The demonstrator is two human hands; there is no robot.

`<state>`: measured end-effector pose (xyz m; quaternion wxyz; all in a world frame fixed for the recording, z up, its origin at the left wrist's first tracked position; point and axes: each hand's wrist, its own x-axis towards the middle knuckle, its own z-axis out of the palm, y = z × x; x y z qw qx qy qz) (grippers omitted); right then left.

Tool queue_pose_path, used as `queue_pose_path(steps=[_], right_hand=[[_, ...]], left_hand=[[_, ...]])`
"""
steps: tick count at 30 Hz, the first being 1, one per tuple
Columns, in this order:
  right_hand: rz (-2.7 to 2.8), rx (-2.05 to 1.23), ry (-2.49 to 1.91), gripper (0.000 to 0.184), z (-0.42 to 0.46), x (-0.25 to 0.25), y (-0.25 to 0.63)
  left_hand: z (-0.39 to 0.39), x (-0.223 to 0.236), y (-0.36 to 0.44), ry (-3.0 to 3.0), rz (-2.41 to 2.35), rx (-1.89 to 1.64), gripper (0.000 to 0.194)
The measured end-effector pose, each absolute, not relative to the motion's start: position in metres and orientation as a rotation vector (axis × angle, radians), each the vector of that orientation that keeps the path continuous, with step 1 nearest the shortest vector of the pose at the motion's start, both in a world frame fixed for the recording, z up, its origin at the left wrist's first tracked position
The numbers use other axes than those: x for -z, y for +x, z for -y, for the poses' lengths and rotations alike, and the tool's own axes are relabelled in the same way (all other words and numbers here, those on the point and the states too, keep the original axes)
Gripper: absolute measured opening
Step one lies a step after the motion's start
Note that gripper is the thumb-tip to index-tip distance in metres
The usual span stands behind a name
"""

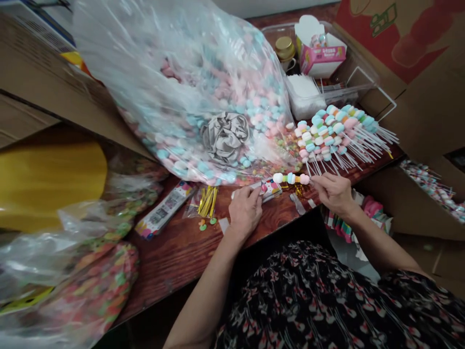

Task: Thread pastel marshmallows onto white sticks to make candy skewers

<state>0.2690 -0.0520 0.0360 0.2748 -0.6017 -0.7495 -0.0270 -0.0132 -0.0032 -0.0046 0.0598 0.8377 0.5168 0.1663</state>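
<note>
My right hand (331,191) is closed on the stick end of a marshmallow skewer (290,179). White, blue, green, orange and pink pieces are threaded along it, and it points left, level with the table. My left hand (247,208) rests at the table's front, fingers bent and pinching a small printed plastic bag (271,186) just at the skewer's tip. Whether the tip is inside the bag's mouth I cannot tell. Beyond my right hand lies a pile of finished marshmallow skewers (330,133), sticks toward me.
A big clear bag of marshmallows (203,97) fills the table's back, a grey scrunchie (227,135) on it. Left are printed bags (165,211), gold twist ties (208,201) and bags of gummies (98,286). A plastic bin (348,92) and cardboard boxes (410,111) stand right.
</note>
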Motion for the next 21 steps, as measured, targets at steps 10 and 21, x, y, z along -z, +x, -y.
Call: queue_pose_path(steps=[10,21], right_hand=[[1.846,-0.157,-1.574,0.019,0.053,-0.010,0.256],[1.800,-0.209,-1.570,0.017,0.054,0.003,0.255]], left_hand=[[0.004,-0.007,-0.011,2.716,-1.520,-0.292,0.031],[-0.005,0.017,-0.017,2.369,-1.472,-0.792,0.019]])
